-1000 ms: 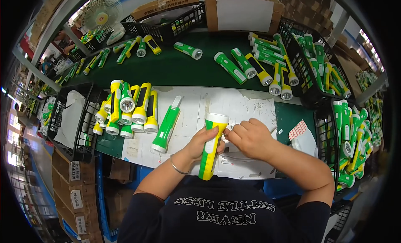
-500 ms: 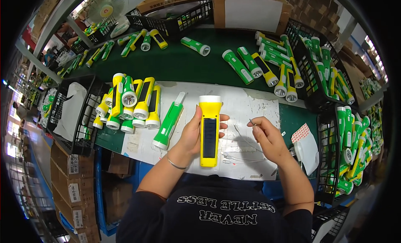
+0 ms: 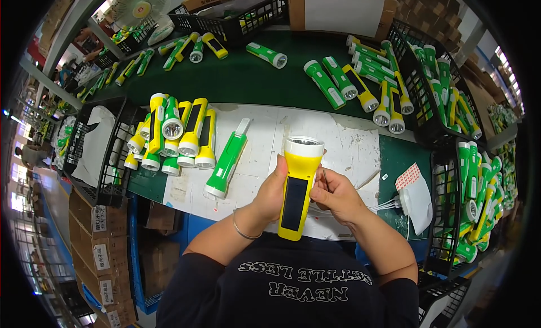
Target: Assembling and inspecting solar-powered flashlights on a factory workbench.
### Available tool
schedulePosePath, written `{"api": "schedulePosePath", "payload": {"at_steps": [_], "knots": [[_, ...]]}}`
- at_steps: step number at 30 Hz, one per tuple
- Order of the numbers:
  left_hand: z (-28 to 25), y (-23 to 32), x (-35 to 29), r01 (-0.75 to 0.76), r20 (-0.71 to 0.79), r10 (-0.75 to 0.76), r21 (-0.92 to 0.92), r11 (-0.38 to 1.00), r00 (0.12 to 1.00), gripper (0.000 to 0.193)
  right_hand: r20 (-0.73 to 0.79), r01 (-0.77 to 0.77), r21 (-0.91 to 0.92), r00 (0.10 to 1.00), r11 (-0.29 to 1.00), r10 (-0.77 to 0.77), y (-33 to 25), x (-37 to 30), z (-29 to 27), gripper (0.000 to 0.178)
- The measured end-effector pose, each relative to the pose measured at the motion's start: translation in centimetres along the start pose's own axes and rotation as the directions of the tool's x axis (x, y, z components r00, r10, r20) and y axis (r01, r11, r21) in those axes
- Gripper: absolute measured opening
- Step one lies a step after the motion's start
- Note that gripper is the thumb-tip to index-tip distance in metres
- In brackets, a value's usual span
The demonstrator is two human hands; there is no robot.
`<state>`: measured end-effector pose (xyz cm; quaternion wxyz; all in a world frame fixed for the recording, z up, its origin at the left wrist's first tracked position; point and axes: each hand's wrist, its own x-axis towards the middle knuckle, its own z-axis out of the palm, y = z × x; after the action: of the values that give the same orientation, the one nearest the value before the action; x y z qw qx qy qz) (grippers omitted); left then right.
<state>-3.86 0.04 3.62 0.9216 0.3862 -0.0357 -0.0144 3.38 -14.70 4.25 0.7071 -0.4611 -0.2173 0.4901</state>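
My left hand (image 3: pixel 271 191) is wrapped round a yellow flashlight (image 3: pixel 305 164) with a white head and a dark solar panel facing up. The flashlight's lens end tilts up a little, and its tail points toward my chest. Close against its right side, my right hand (image 3: pixel 337 199) pinches a thin dark rod (image 3: pixel 325 179), whose lower end is hidden by the fingers. Whether those fingers also press on the flashlight I cannot tell. A green flashlight (image 3: pixel 230 161) lies left of my left hand, a pale flat piece sticking out of its far end.
A heap of yellow and green flashlights (image 3: pixel 183 130) sits on the white board (image 3: pixel 259 113) at left. Several more lie across the green table (image 3: pixel 253 82). Black crates (image 3: pixel 414 85) of flashlights line the right. White cables (image 3: pixel 386 205) run to a round white device (image 3: pixel 407 204).
My right hand has moved left and nearer, bringing the rod beside the flashlight. The flashlight has shifted right and its lens end has tipped up. The cables lie farther right.
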Motion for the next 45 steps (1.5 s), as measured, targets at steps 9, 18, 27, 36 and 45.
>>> {"api": "schedulePosePath", "payload": {"at_steps": [9,18,27,36,45], "knots": [[-1.9,-0.2,0.0,0.036,-0.007,-0.036,0.008,0.999,0.999,0.069,-0.040,-0.091,0.044,0.995,0.995,0.093,0.4,0.3,-0.7,0.028],[-1.4,-0.4,-0.1,0.013,0.011,-0.016,0.188,0.982,1.000,0.068,-0.048,-0.159,0.145,0.985,0.977,0.167,1.1,0.4,-0.7,0.019],[-1.3,-0.2,0.2,0.012,-0.130,-0.012,0.000,1.000,0.991,0.064,-0.040,-0.085,-0.077,0.996,0.993,0.082,1.3,0.0,0.6,0.030],[-2.9,1.2,0.4,-0.086,-0.254,0.130,0.176,0.981,0.958,0.065,-0.295,0.184,-0.836,0.644,0.517,-0.706,-3.1,-2.2,-5.7,0.023],[-3.3,2.0,-0.1,-0.106,-0.256,0.199,0.334,0.937,0.946,0.048,-0.212,-0.119,-0.976,0.363,0.181,-0.907,-12.1,-5.3,-15.4,0.027]]}}
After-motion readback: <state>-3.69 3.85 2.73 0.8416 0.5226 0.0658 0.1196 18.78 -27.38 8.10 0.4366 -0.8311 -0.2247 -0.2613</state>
